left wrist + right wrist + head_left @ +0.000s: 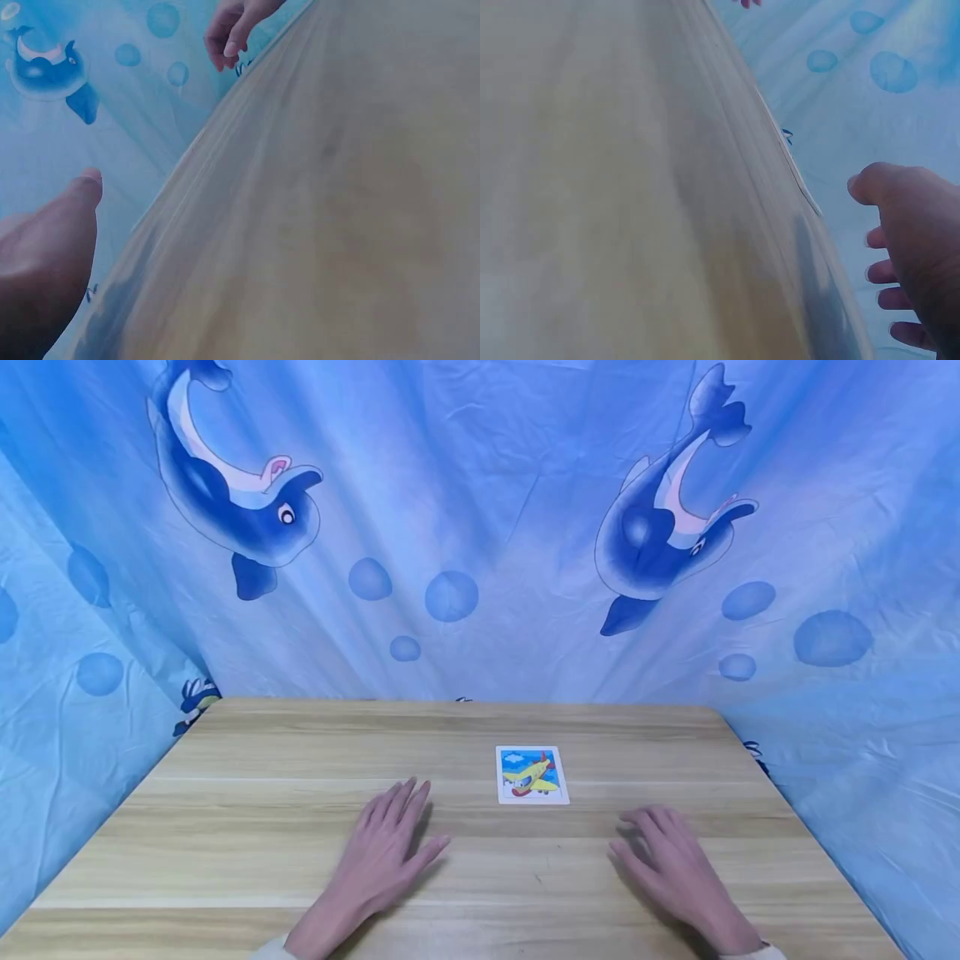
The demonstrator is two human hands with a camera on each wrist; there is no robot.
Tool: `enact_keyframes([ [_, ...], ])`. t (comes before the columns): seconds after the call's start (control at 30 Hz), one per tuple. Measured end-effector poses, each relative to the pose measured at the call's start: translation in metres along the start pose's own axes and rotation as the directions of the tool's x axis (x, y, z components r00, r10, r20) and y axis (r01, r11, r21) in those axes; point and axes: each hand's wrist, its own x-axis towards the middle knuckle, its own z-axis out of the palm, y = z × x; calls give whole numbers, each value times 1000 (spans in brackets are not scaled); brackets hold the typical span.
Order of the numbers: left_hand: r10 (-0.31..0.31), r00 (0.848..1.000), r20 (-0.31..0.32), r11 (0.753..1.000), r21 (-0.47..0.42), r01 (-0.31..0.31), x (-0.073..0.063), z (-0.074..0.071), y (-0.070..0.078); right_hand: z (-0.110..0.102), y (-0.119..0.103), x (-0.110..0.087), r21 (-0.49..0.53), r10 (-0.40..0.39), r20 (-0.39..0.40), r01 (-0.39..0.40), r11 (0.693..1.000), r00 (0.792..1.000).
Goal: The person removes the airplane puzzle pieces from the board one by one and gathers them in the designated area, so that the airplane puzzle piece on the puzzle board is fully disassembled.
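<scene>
A square white-bordered picture card (532, 775), printed with a yellow and red airplane on blue, lies flat on the wooden table (247, 843) in the head view. To its left and nearer the front, my left hand (382, 852) is over the tabletop, fingers extended and thumb spread, holding nothing. My right hand (671, 864) is over the table to the right of the card, fingers loosely bent and nothing in them. Both hands are apart from the card. The left wrist view shows the left thumb (56, 247); in the right wrist view the right thumb (889, 184) and several fingertips show.
A blue curtain (510, 518) with printed dolphins and bubbles hangs behind the table's far edge and along both sides. Bare wood surrounds the card, and light sleeve cuffs (273, 948) show at the front.
</scene>
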Motion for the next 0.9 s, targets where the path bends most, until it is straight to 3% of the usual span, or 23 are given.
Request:
enact_keyframes([
  [0.3, 40, 999, -28, 994, -102, -42, 29, 17, 6, 16, 1, 23, 43, -90, -43, 92, 995, 995],
  [0.6, 2, 999, 49, 983, -185, 8, 50, 36, 20, 26, -1, 39, 94, -104, -58, 109, 990, 993],
  [0.9, 16, 996, 82, 978, -208, 2, 66, 47, 31, 34, -7, 51, 128, -100, -34, 103, 986, 994],
])
